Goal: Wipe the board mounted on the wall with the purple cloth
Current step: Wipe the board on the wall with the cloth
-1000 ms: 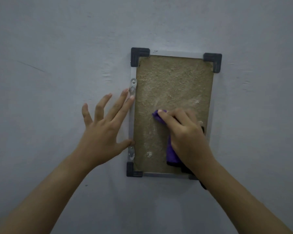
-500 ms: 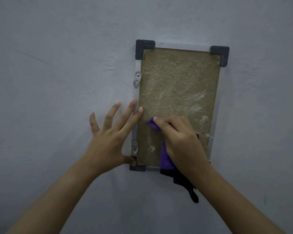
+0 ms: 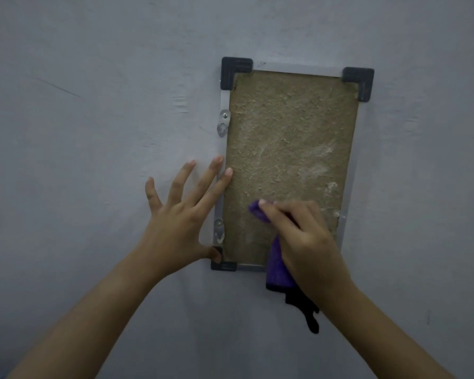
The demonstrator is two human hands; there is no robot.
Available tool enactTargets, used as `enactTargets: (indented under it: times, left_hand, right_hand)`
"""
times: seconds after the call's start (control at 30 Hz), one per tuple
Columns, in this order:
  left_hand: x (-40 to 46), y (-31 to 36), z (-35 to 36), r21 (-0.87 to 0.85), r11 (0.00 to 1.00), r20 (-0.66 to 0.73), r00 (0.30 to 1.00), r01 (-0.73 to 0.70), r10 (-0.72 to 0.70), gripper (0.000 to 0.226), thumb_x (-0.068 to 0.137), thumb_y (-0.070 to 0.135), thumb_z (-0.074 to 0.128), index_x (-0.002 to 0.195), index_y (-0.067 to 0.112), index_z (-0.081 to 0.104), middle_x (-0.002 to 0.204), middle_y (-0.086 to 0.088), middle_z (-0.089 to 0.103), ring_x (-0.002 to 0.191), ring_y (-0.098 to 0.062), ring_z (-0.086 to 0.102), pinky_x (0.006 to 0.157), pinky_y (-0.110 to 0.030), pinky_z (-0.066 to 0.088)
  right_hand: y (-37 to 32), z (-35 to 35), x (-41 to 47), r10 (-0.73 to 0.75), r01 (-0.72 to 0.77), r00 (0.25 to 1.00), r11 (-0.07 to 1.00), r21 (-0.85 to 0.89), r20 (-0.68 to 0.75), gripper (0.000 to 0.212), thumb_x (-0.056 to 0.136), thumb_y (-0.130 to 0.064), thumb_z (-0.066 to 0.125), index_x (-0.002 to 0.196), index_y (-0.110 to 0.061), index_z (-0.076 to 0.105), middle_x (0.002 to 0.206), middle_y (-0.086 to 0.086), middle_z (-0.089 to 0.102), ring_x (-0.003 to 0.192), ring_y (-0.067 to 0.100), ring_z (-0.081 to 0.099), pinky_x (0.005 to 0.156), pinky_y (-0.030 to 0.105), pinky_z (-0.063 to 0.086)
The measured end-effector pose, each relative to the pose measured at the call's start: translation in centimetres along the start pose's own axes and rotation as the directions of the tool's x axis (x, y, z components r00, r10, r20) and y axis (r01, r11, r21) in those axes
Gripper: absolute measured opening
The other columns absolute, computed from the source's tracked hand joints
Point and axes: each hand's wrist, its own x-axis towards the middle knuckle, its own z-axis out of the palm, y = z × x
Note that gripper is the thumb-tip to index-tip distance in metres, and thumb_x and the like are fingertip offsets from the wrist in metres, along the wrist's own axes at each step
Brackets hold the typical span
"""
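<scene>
Right hand (image 3: 307, 242) clenches the purple cloth (image 3: 278, 266) low on the board (image 3: 290, 149); its long axis runs upward, unwiped surface above the knuckles. Left hand (image 3: 175, 228), released, splayed beside the frame.

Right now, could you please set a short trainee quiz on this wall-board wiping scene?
1. True or false: the right hand presses the purple cloth on the board's lower part.
2. Where does the left hand rest? A) flat beside the board's left edge B) on the top right corner cap C) on the cloth
3. Fill in: pale smudges show near the board's ____ edge.

Key: 1 true; 2 A; 3 right.
</scene>
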Motion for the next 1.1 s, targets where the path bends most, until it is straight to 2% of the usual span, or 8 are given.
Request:
enactTargets:
  times: [0.13, 0.33, 0.5, 0.57, 0.7, 0.87, 1.03, 1.1]
  left_hand:
    - [0.1, 0.0, 0.1, 0.015, 1.000, -0.007, 1.000, 0.006, -0.006, 0.145, 0.035, 0.065, 0.081, 0.149, 0.028, 0.000, 0.158, 0.007, -0.005, 0.142, -0.030, 0.001, 0.092, -0.078, 0.012]
    - [0.0, 0.1, 0.0, 0.006, 1.000, 0.001, 1.000, 0.008, -0.008, 0.146, 0.034, 0.066, 0.080, 0.149, 0.028, 0.000, 0.158, 0.006, -0.004, 0.142, -0.030, 0.002, 0.092, -0.078, 0.012]
    - [0.0, 0.1, 0.0, -0.025, 1.000, 0.012, 1.000, 0.018, -0.017, 0.145, 0.035, 0.066, 0.080, 0.149, 0.030, -0.002, 0.158, 0.008, -0.005, 0.143, -0.027, 0.000, 0.093, -0.076, 0.009]
    - [0.0, 0.1, 0.0, -0.041, 0.999, 0.019, 1.000, 0.021, -0.020, 0.145, 0.035, 0.065, 0.080, 0.149, 0.030, -0.003, 0.158, 0.009, -0.007, 0.143, -0.026, -0.001, 0.094, -0.076, 0.008]
    - [0.1, 0.2, 0.0, -0.072, 0.997, 0.031, 0.999, 0.025, -0.023, 0.144, 0.038, 0.064, 0.081, 0.147, 0.034, -0.009, 0.156, 0.013, -0.012, 0.143, -0.022, -0.006, 0.097, -0.073, 0.006]
    - [0.1, 0.2, -0.2, -0.100, 0.995, 0.043, 0.999, 0.013, -0.009, 0.144, 0.038, 0.063, 0.081, 0.147, 0.034, -0.009, 0.156, 0.013, -0.012, 0.143, -0.023, -0.006, 0.097, -0.074, 0.014]
    - [-0.1, -0.1, -0.1, -0.117, 0.993, 0.035, 0.999, 0.003, 0.001, 0.145, 0.036, 0.063, 0.082, 0.149, 0.032, -0.004, 0.157, 0.011, -0.009, 0.143, -0.024, -0.004, 0.096, -0.072, 0.022]
    - [0.0, -0.1, -0.1, -0.118, 0.993, 0.032, 0.999, 0.002, 0.001, 0.145, 0.036, 0.063, 0.081, 0.149, 0.031, -0.003, 0.157, 0.010, -0.008, 0.143, -0.024, -0.003, 0.096, -0.072, 0.023]
  right_hand:
    - [0.3, 1.1, -0.4, -0.038, 0.036, 0.999, 0.992, -0.117, -0.015, 0.029, 0.088, 0.000, 0.052, 0.115, 0.003, 0.062, 0.096, 0.015, 0.064, 0.082, 0.029, 0.055, 0.072, 0.039, 0.050]
    - [0.0, 0.6, -3.4, -0.121, 0.129, 0.984, 0.990, -0.053, 0.134, 0.030, 0.087, -0.005, 0.045, 0.109, 0.000, 0.065, 0.096, 0.013, 0.064, 0.082, 0.028, 0.055, 0.068, 0.039, 0.051]
    - [3.3, -1.3, 0.3, 0.086, -0.091, 0.990, 0.995, -0.044, -0.108, 0.034, 0.086, 0.009, 0.047, 0.116, 0.003, 0.062, 0.096, 0.015, 0.062, 0.083, 0.030, 0.053, 0.076, 0.035, 0.046]
    - [3.8, -0.9, 0.5, 0.079, -0.089, 0.987, 0.993, -0.071, -0.137, 0.033, 0.086, 0.011, 0.050, 0.115, 0.004, 0.062, 0.097, 0.016, 0.063, 0.084, 0.030, 0.054, 0.078, 0.036, 0.047]
    - [2.8, 0.4, -3.0, -0.030, 0.028, 0.999, 0.995, -0.098, -0.016, 0.029, 0.096, -0.004, 0.042, 0.116, 0.003, 0.062, 0.101, 0.015, 0.065, 0.082, 0.030, 0.056, 0.073, 0.041, 0.050]
    - [2.7, -0.4, -5.0, -0.085, 0.093, 0.990, 0.993, -0.066, 0.117, 0.029, 0.089, -0.005, 0.048, 0.112, 0.000, 0.064, 0.103, 0.014, 0.065, 0.087, 0.027, 0.054, 0.071, 0.039, 0.052]
    - [5.4, -3.2, -0.7, 0.095, -0.097, 0.984, 0.995, -0.006, -0.148, 0.034, 0.084, 0.011, 0.050, 0.115, 0.003, 0.063, 0.098, 0.017, 0.063, 0.086, 0.029, 0.052, 0.079, 0.032, 0.044]
    - [6.5, -3.1, 0.2, 0.136, -0.145, 0.975, 0.989, -0.040, -0.177, 0.037, 0.082, 0.013, 0.050, 0.115, 0.004, 0.063, 0.097, 0.018, 0.062, 0.085, 0.029, 0.049, 0.078, 0.032, 0.043]
